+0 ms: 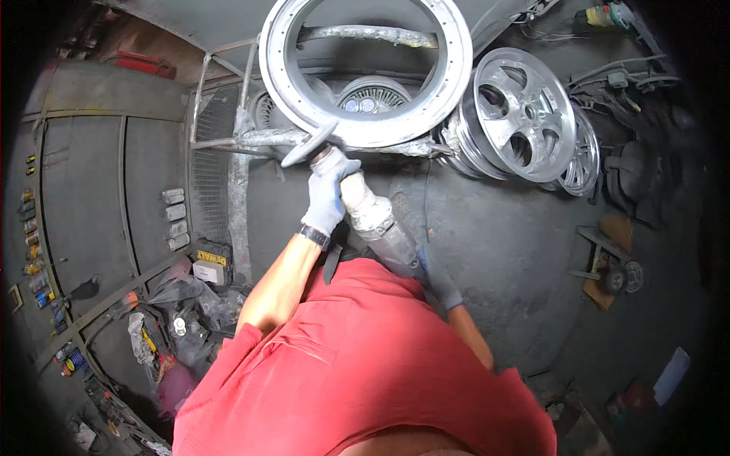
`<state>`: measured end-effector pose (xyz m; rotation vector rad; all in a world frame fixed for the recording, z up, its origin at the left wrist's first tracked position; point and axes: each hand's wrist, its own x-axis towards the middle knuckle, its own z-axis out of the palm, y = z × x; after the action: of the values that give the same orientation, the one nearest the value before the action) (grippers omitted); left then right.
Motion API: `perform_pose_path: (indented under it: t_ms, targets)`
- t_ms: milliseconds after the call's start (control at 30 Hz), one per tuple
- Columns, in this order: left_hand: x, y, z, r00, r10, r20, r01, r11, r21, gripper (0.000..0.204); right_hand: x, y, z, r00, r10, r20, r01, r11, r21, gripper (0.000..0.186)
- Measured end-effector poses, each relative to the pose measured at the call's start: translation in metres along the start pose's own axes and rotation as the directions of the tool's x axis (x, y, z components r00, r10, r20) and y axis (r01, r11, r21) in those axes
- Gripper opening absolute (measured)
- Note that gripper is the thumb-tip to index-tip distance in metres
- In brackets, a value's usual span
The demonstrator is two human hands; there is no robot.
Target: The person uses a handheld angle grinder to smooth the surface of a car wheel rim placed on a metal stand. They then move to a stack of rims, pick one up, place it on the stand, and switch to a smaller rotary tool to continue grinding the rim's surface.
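Note:
My left hand [328, 186], in a light grey glove with a dark band at the wrist, is closed round the front neck of a long grinder or polisher [388, 232] coated in pale dust. The tool's round disc [306, 147] is at the lower left rim of a silver wheel ring [365, 134] resting on a metal frame [269, 138]; whether they touch I cannot tell. My right hand [437, 277], in a darker glove, grips the rear of the tool, lower right, partly hidden behind its body.
Several silver wheels [521, 114] lean at the right of the frame. Plastic bags and clutter [198, 304] lie at the left, with small cans on a panelled wall [87, 190]. A small wheeled item [616, 277] and boards are at the lower right.

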<state>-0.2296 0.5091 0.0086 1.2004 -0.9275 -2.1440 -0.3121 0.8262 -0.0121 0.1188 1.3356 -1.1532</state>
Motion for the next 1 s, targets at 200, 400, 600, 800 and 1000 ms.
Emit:
perform_pose_path:
  t_ms: [200,400,600,800,1000]
  targets:
    - [0.011,-0.041,0.078,0.963,-0.249,0.101,0.267,0.931,-0.248,0.012,-0.100,-0.048,-0.034,0.982,-0.170,-0.076,0.126,0.906,-0.404,0.055]
    - [-0.001,-0.053,0.124,0.928,-0.288,0.235,0.349,0.894,-0.281,0.019,-0.157,-0.070,-0.002,0.945,-0.232,-0.230,0.161,0.944,-0.289,0.055]
    - [-0.002,-0.036,0.100,0.904,-0.310,0.296,0.393,0.875,-0.284,0.017,-0.146,-0.059,0.038,0.924,-0.188,-0.333,0.113,0.966,-0.232,0.059]
    - [0.008,-0.010,0.048,0.927,-0.308,0.216,0.365,0.874,-0.321,0.017,-0.124,-0.058,0.075,0.946,-0.199,-0.254,0.125,0.951,-0.282,0.058]
    - [0.031,0.023,0.010,0.969,-0.213,0.128,0.241,0.932,-0.271,0.019,-0.070,-0.052,0.077,0.946,-0.303,-0.117,0.225,0.871,-0.437,0.059]
